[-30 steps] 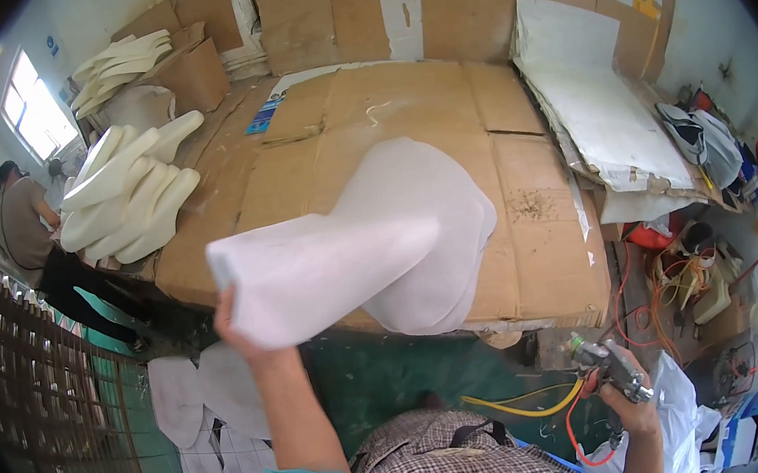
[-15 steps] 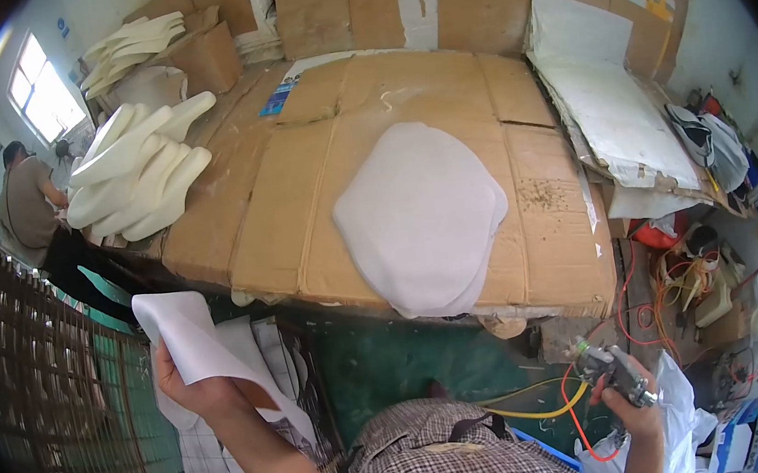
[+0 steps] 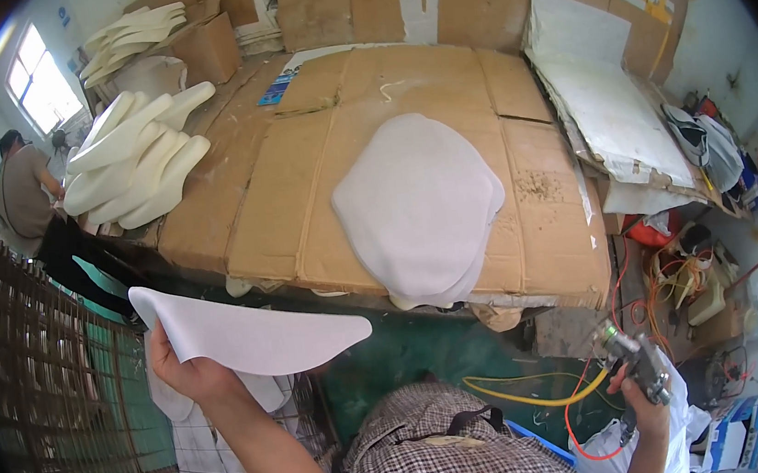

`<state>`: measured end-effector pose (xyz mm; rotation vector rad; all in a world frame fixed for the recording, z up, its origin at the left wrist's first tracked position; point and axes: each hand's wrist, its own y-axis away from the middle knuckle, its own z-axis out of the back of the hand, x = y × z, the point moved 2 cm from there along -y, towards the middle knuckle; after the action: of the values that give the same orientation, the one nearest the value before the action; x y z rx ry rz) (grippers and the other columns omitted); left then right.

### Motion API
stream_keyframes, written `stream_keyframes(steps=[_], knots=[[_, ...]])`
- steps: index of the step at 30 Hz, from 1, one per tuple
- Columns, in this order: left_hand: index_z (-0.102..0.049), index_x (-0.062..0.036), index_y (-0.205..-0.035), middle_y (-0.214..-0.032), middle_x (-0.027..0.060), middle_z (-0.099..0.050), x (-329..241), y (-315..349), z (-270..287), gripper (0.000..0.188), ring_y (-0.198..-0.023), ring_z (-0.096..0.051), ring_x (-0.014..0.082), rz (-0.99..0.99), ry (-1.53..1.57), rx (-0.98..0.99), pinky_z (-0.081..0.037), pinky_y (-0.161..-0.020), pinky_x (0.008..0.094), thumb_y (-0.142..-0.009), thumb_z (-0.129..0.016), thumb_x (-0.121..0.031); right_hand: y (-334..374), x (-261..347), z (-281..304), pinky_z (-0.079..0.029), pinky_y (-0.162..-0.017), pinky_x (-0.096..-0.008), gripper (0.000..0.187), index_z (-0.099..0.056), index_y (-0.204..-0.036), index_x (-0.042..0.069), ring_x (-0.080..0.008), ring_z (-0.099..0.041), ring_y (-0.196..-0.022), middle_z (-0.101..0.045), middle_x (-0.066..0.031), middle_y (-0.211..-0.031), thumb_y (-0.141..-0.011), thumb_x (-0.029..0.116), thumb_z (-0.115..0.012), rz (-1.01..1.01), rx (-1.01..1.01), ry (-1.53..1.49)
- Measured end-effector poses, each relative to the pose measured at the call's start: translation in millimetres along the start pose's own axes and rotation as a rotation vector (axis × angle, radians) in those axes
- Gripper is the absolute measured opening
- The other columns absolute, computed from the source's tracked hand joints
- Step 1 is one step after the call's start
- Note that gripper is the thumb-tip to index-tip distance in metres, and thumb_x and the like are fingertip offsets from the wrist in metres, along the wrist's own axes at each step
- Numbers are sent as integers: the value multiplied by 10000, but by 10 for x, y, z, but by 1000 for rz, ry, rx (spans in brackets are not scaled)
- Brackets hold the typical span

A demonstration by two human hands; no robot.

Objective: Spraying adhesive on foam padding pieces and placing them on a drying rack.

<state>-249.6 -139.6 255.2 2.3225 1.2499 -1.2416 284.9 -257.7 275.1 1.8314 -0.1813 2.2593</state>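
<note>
My left hand (image 3: 188,372) grips one end of a thin, pale curved sheet (image 3: 260,334), its fingers closed on the left edge. The rest of the sheet stretches out to the right, in front of the table. In my right hand (image 3: 641,401) is a metal spray gun (image 3: 637,362), with a yellow hose (image 3: 544,402) and an orange-red hose (image 3: 578,433) close by. A stack of pale, rounded sheets (image 3: 418,209) lies flat on the cardboard-covered table (image 3: 300,189), near its front edge and apart from both hands.
Cream foam pieces (image 3: 140,165) are piled at the table's left end. Similar pale sheets lie on a wire rack (image 3: 203,449) below my left arm. A metal grille (image 3: 53,391) stands at left, with a person (image 3: 28,195) beyond. Tangled hoses (image 3: 674,270) hang at right.
The sheet in my left hand has swung up from hanging down to stretching out rightward. My right hand has shifted slightly right with the spray gun.
</note>
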Motion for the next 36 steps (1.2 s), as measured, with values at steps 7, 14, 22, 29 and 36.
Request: stream_keyframes(steps=[7,14,22,29,36], knots=[[-562,50,-1004,-918,140,-619,1,131,-203,291,-777,-634,238,141,105,0,-545,-671,360,-874,-398,-150,16,-9,-347,-496,-639,-295,493,-454,-1145,-70,-170,-588,-680,-585,-89,-767,-722,74,-661,-57,194,-177],[-560,31,-1023,-922,134,-618,-25,191,-316,333,-767,-638,251,256,207,73,-549,-658,376,-877,-373,-202,-308,-36,-481,-488,-641,-284,248,-542,-948,-23,-159,-584,-661,-588,-75,-771,-766,113,-643,15,-36,-172],[-561,39,-960,-900,117,-616,183,-54,70,219,-785,-615,200,164,111,6,-512,-700,318,-861,-465,-131,-90,63,-224,-481,-638,-286,386,-485,-1042,-44,-168,-581,-650,-580,-76,-754,-733,114,-653,-27,156,-94],[-548,28,-984,-930,112,-608,304,-58,-19,213,-856,-599,203,106,121,-76,-490,-771,333,-846,-490,-124,-177,42,-2,-482,-616,-283,383,-492,-1067,-43,-166,-583,-650,-578,-78,-751,-739,93,-635,16,-108,-41],[-540,18,-975,-922,103,-603,251,42,-180,203,-835,-605,196,255,266,24,-506,-746,330,-841,-488,-125,-165,-26,-106,-489,-628,-287,501,-441,-1169,-75,-166,-589,-663,-584,-82,-759,-725,56,-632,-15,189,-60]])
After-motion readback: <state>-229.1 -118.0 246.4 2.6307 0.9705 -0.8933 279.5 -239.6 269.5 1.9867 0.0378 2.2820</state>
